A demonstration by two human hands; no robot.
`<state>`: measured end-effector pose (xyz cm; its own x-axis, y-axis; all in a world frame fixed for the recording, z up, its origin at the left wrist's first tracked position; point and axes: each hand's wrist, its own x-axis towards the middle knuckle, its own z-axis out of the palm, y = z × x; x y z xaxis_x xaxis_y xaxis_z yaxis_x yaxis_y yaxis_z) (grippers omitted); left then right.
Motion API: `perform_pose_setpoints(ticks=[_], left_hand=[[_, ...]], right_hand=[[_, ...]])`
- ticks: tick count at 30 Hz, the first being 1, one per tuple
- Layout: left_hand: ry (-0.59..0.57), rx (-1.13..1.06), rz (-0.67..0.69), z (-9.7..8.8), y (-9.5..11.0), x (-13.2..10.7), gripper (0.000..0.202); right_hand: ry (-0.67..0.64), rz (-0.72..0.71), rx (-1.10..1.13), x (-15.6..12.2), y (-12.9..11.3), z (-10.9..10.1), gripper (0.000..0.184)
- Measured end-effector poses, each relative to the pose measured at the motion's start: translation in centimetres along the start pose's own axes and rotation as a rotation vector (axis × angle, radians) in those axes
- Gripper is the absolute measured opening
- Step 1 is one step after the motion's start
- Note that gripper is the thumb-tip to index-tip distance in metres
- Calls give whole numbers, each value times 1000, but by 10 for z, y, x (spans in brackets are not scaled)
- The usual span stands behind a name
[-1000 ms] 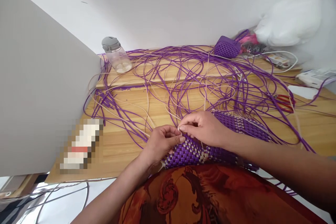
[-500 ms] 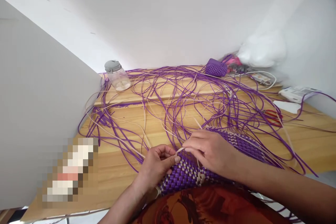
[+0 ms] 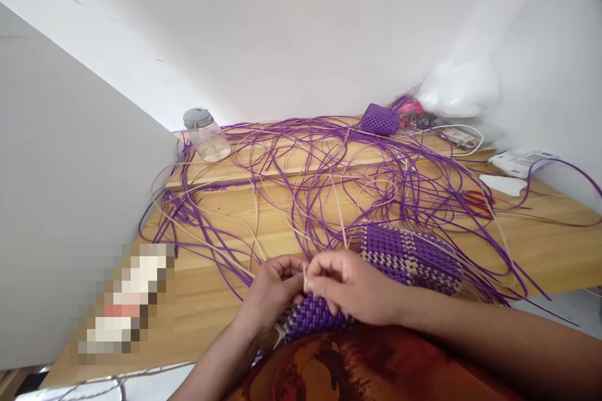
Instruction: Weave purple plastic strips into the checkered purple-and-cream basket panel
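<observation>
A purple and beige woven piece (image 3: 318,319) lies close against my body, with a second checked stretch of weaving (image 3: 408,257) to the right of my wrist. My left hand (image 3: 275,291) is closed at its upper left edge, thumb bent against the fingers. Beside it, my right hand (image 3: 350,282) pinches a pale beige strip (image 3: 305,281) between thumb and fingers. The two hands' fingertips nearly meet there. Part of the weave is hidden under both hands. Another beige strip (image 3: 339,210) rises from behind my right hand.
Loose purple strands (image 3: 329,200) tangle across the wooden table (image 3: 207,301). Behind them are a grey-lidded clear bottle (image 3: 209,138) and a small purple woven basket (image 3: 380,120). Red-handled scissors or pliers (image 3: 478,203) lie right, near a white packet (image 3: 520,161) and white bag (image 3: 461,88).
My right hand has moved left and down, drawing closer to my left hand with the beige strip. More of the checked weaving on the right shows. The view has shifted slightly.
</observation>
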<state>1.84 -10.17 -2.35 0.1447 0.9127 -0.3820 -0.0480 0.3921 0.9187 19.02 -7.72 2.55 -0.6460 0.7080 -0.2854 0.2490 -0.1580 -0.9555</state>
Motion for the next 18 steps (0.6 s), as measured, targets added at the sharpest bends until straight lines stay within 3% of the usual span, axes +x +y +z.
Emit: perform_pose_setpoints(ticks=[2, 4, 8, 13, 18], left_hand=[[5, -23, 1, 0, 0, -1, 28], [3, -41, 14, 1, 1, -2, 29], [21, -17, 49, 3, 2, -2, 29], [33, 32, 63, 4, 2, -1, 29], [19, 54, 92, 4, 3, -3, 28]], right_hand=[[160, -120, -204, 6, -2, -13, 20], [231, -136, -271, 15, 1, -23, 20], [208, -47, -267, 27, 12, -29, 22], [172, -71, -393, 33, 6, -31, 16], [50, 58, -214, 40, -4, -26, 15]])
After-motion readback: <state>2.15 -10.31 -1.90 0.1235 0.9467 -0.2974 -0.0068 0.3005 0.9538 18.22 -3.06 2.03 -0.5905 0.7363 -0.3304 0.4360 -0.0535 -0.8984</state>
